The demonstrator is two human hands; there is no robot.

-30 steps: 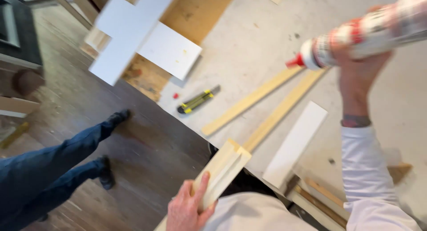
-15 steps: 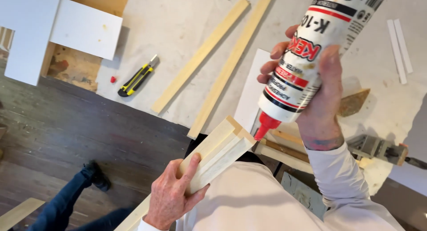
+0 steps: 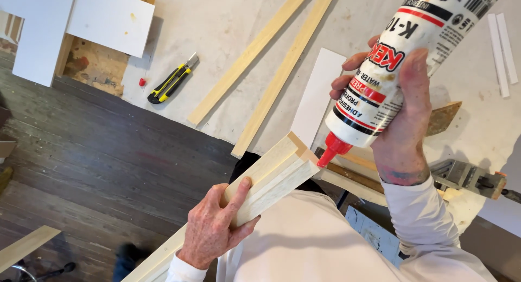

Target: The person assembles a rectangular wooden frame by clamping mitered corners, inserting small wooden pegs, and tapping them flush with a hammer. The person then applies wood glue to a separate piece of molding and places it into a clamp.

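- While the left hand (image 3: pixel 214 227) grips a pale grooved wooden moulding (image 3: pixel 260 181), its lower end runs out of frame.
- The right hand (image 3: pixel 399 111) clasps a white red-nozzled glue bottle (image 3: pixel 391 70), whose base is cut off.

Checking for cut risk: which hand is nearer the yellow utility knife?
Left. The left hand grips the wood moulding below the utility knife; the right hand, holding the glue bottle, is farther away.

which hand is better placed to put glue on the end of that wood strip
Right. The right hand holds the glue bottle tipped down, red nozzle at the wood strip end. The left hand grips the strip.
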